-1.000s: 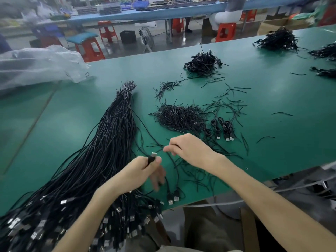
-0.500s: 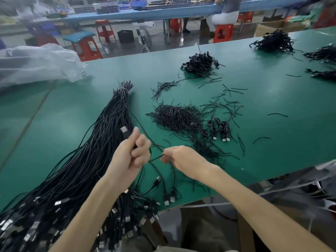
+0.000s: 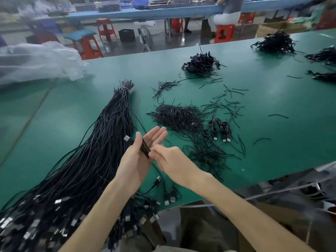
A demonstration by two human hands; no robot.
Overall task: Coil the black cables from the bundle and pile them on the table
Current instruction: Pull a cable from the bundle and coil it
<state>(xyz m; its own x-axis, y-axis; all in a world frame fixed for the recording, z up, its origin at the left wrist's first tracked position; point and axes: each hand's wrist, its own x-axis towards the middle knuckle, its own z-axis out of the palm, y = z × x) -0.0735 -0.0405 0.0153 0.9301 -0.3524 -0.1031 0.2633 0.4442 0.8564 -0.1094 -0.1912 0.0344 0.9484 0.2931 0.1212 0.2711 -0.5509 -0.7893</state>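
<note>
A long bundle of black cables (image 3: 101, 151) lies diagonally on the green table (image 3: 283, 142), tied at its far end, with its USB plugs at the near left edge. My left hand (image 3: 133, 162) is raised palm up with straight fingers. One black cable (image 3: 145, 149) crosses that palm in a few loops, its thumb pins the cable, and the plug (image 3: 126, 138) sticks out to the left. My right hand (image 3: 174, 163) pinches the same cable just right of the palm. The cable's tail hangs down to the table edge. Three coiled cables (image 3: 221, 129) lie to the right.
A heap of short black ties (image 3: 177, 116) lies beyond my hands, with loose ties scattered around it. Further cable piles (image 3: 201, 63) sit at the far middle and far right. A clear plastic bag (image 3: 40, 60) covers the far left. The table's near edge runs just below my wrists.
My left hand has opened from a fist into a flat raised palm with cable loops across it. The right hand moved left and now holds the cable beside that palm.
</note>
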